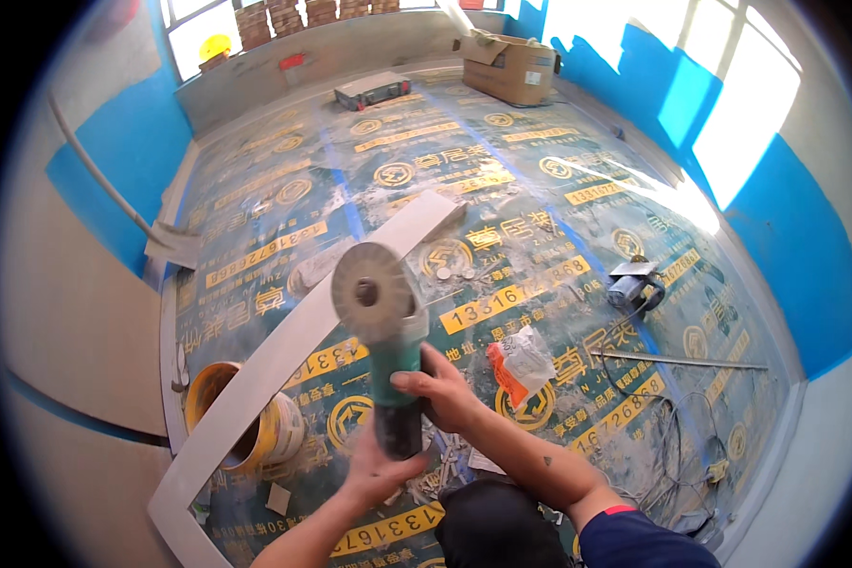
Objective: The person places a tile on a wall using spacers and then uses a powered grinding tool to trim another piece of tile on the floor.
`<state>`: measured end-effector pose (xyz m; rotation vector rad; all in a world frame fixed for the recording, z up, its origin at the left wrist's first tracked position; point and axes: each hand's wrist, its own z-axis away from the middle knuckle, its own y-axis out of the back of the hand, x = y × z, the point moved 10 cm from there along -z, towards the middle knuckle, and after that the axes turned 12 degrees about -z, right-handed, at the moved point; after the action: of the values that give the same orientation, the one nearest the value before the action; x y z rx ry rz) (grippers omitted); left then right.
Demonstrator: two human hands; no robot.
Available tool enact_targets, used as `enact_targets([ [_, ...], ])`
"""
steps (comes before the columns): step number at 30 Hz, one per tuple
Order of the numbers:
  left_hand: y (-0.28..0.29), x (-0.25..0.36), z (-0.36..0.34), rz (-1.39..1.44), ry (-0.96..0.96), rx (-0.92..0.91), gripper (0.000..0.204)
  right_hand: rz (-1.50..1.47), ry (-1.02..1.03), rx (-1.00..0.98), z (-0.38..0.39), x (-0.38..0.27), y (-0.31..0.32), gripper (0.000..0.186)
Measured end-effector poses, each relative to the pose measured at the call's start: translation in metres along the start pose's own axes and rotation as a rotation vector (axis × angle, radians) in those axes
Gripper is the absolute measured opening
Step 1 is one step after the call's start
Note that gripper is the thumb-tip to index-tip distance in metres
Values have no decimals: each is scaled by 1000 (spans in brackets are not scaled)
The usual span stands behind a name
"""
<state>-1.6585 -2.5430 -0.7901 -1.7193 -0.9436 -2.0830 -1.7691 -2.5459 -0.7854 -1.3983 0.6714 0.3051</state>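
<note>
Both my hands are on an angle grinder with a green body and a dark lower end, held up in front of me. My right hand wraps the body from the right, thumb across it. Lower down, my left hand grips the dark rear end. The round grey disc at the top faces me, its rim blurred. Behind and left of the grinder, a long pale strip slants across the scene. It passes over a yellow bucket, and the grinder hides part of it.
Printed green sheeting covers the floor. At right lie a corded power tool, a metal bar and loose cable. An orange-white bag sits nearer. Farther off stand a cardboard box and grey case; a shovel leans left.
</note>
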Motion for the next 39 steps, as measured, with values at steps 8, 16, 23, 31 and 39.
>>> enact_targets([
  [8, 16, -10, 24, 355, 319, -295, 64, -363, -238, 8, -11, 47, -20, 36],
  [16, 0, 70, 51, -649, -578, -214, 68, -490, 3, 84, 14, 6, 0, 51],
  [23, 37, 60, 105, -525, -629, 131, 64, -96, -90, 15, 24, 38, -67, 50],
  [31, 238, -35, 121, -750, -280, 266, 31, 328, -22, 134, 25, 51, -46, 41],
  [39, 464, -248, 180, -1017, 562, 466, 58, 646, -121, 240, 56, 46, -34, 48],
])
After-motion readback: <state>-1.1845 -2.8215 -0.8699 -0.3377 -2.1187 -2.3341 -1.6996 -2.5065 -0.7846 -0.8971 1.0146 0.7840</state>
